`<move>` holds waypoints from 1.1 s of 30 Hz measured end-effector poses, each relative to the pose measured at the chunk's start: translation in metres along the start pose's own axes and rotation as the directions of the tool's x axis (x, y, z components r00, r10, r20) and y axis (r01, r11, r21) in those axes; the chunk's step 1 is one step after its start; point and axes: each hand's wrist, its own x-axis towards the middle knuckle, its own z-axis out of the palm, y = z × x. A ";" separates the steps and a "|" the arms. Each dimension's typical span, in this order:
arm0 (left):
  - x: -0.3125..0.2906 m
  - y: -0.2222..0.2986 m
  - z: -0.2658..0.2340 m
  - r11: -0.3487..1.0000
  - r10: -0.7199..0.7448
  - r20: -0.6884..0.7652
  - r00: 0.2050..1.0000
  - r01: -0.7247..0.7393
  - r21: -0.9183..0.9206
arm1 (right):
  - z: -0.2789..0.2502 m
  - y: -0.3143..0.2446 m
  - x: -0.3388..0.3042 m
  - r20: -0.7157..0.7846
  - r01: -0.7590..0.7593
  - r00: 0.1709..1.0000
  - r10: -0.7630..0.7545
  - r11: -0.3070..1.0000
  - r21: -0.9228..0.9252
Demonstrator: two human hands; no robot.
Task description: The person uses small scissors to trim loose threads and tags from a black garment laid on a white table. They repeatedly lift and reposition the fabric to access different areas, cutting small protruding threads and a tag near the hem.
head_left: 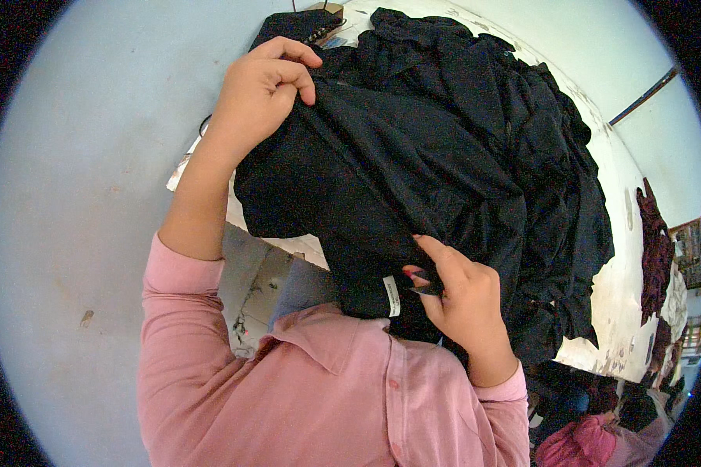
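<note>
A black garment (288, 179) is spread in front of me, with a seam or fold running slantwise across it. My left hand (266, 89) pinches its upper edge between thumb and fingers. Lower and to the right, my right hand (467, 300) is closed, its index fingertip pressing on the cloth by the fold. In that hand is a small dark object (417, 277) with red and orange patches; its kind is too hard to make out. A small white label (392, 296) shows on the garment's near part, left of my right hand.
A large heap of black cloth (475, 109) covers most of the white table (600, 233). At its far left lies a dark item beside a small brown box (327, 9). A bluish wall (93, 194) rises on the left. Another person in pink (576, 444) is at lower right.
</note>
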 end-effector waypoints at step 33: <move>-0.084 0.072 0.090 0.997 0.030 0.654 0.756 0.021 -0.070 | -0.049 0.103 -0.125 -0.186 -0.805 0.584 0.790 0.533 -0.261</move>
